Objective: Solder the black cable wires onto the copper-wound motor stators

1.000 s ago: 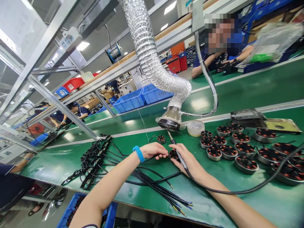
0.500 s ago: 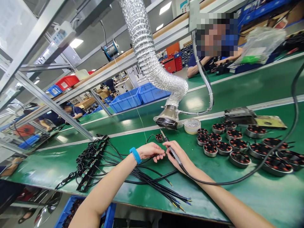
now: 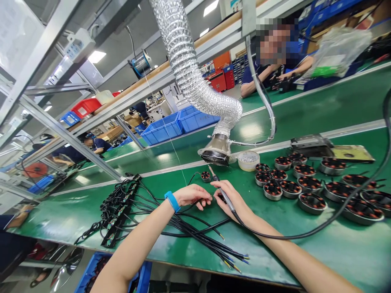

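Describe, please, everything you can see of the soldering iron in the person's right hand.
The soldering iron is a slim, pen-like tool with a dark grip and a thin metal tip pointing up and away, toward the fume extractor nozzle. The right hand holds it like a pen, tilted over the green bench. A black cable runs from its rear end along the forearm and curves up to the right.

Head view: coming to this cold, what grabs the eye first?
The ribbed silver duct sweeps down from the top to a funnel mouth just above the hands. Below it, the right hand holds a corded soldering iron beside the left hand. To the right, round copper-wound stators lie on the green bench.
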Motion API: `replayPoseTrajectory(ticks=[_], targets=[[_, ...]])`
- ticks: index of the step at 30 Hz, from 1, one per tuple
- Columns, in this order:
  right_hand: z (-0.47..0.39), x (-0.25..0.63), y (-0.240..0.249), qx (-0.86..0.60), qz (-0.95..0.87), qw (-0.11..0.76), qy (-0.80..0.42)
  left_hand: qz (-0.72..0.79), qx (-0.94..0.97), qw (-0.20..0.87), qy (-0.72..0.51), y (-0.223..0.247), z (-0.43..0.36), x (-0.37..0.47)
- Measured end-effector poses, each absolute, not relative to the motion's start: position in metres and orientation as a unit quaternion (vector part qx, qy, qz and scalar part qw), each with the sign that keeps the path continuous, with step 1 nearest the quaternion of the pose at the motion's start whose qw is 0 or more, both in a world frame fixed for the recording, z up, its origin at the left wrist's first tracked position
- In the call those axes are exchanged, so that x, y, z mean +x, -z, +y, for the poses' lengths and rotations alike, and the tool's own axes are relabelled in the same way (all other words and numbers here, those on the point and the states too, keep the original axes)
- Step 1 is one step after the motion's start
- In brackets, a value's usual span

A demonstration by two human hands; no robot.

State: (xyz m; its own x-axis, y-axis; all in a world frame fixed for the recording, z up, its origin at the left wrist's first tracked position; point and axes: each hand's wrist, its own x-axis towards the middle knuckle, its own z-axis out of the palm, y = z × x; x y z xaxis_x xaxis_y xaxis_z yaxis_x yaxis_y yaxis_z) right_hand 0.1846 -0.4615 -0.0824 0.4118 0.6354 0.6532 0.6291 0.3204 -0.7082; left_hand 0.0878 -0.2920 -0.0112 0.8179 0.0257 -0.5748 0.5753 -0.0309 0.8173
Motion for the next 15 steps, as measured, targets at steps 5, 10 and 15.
replayPoseTrajectory(ticks=[5, 10, 15], targets=[[-0.465, 0.187, 0.089, -0.59, -0.522, 0.616, 0.016, 0.227, 0.747, 0.591, 0.202, 0.018, -0.307, 0.095], [-0.458, 0.188, 0.1, -0.59, -0.502, 0.631, 0.033, 0.242, 0.712, 0.629, 0.199, 0.025, -0.301, 0.096], [-0.455, 0.19, 0.103, -0.592, -0.51, 0.623, 0.037, 0.221, 0.708, 0.63, 0.23, 0.022, -0.29, 0.088]])
